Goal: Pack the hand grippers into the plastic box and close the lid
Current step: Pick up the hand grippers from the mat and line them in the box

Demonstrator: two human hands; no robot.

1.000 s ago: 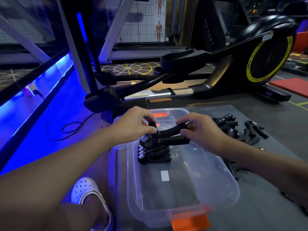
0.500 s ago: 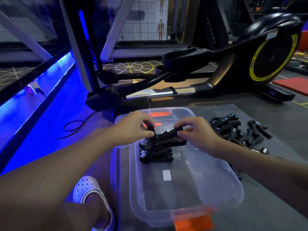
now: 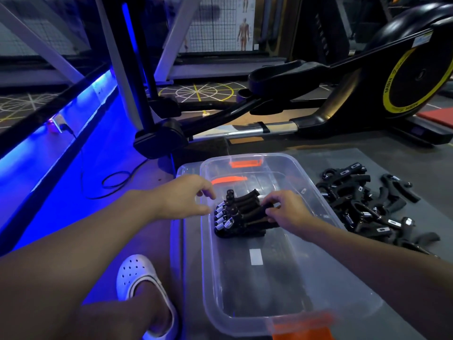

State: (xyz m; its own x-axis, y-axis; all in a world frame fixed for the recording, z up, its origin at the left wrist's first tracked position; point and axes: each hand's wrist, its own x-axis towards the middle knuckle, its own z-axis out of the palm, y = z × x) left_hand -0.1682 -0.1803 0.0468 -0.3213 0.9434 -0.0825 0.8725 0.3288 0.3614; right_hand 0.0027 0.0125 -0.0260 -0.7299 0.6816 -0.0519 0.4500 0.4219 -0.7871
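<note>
- A clear plastic box with orange latches [image 3: 208, 271] stands open on a grey floor mat [image 3: 392, 165], right in front of the person.
- A row of black hand grippers with silver springs [image 3: 235, 214] lies packed side by side in the far left part of the box. The springs are toward the left wall and the handles point right.
- The right hand [image 3: 286, 212] reaches into the box. Its fingers [image 3: 269, 212] are curled on the handle ends of that row and pinch them.
- The left hand [image 3: 186, 197] hovers over the box's left rim, just beside the springs. Its fingers are loosely bent, thumb and forefinger apart, holding nothing.
- A loose pile of black hand grippers [image 3: 360, 204] lies on the mat just right of the box.
- A white perforated clog [image 3: 139, 280] on the person's foot sits left of the box.
- A black elliptical trainer with a yellow ring [image 3: 404, 89] stands behind.
</note>
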